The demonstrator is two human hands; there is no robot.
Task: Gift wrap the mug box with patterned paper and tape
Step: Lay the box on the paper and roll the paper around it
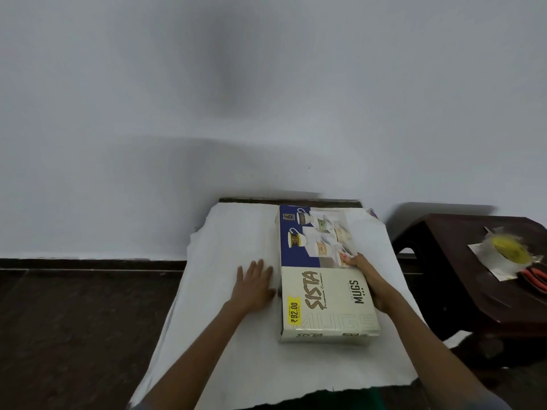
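White paper (236, 365) over table, mug box (322, 291) atop.

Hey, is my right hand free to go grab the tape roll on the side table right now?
Probably not at once: the right hand grips the mug box's right edge. Once it lets go, nothing seems to stand between it and the tape roll on the dark side table to the right.

I see a small table (266, 200), only its dark far edge visible, covered by white paper (225, 335) that overhangs the sides. The mug box (325, 279) lies flat on the paper, right of centre. To the right stands a dark stool (461, 294) carrying a tape roll (507, 250) on a card (485, 261), beside orange-handled scissors (535, 278).
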